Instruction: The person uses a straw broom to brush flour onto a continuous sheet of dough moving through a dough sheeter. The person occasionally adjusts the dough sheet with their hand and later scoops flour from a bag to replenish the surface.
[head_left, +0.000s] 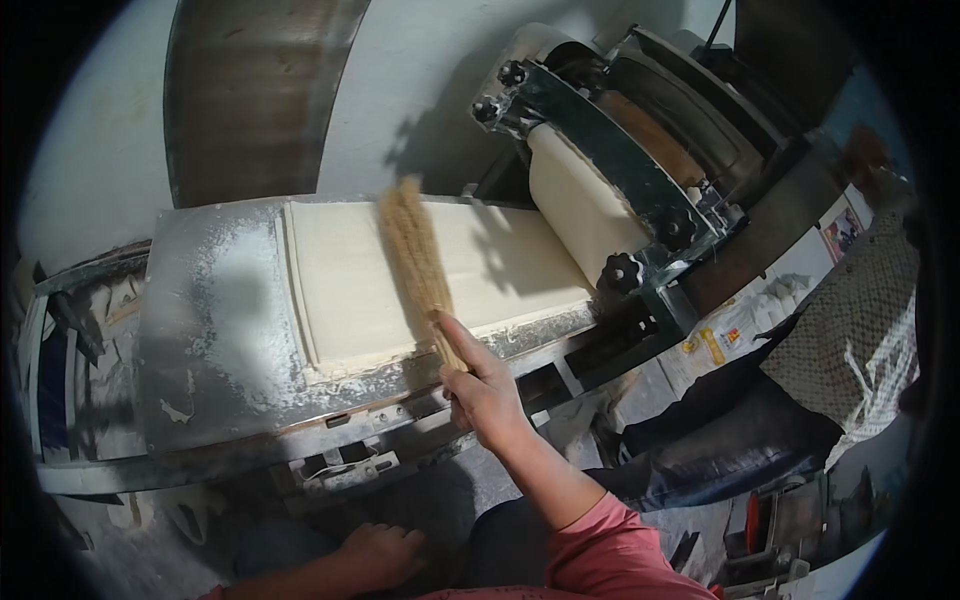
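My right hand (480, 386) is closed around the handle of a straw hand broom (412, 247), whose bristles lie over or just above a folded sheet of pale dough (345, 277); contact is not clear. The dough lies in layers on a metal table (172, 300) and comes down from the roller end of a dough-sheeting machine (615, 150). White flour (244, 300) is spread on the metal left of the dough. Low in the view, my left hand (382, 555) rests near my lap, its fingers curled, with nothing visible in it.
Black star-shaped knobs (621, 274) stick out from the machine's frame. At the right stands another person (840, 322) in a checked top and dark trousers, near printed sacks (712, 345). A dark panel (255, 97) leans on the wall behind the table. More machinery (787, 525) stands at the lower right.
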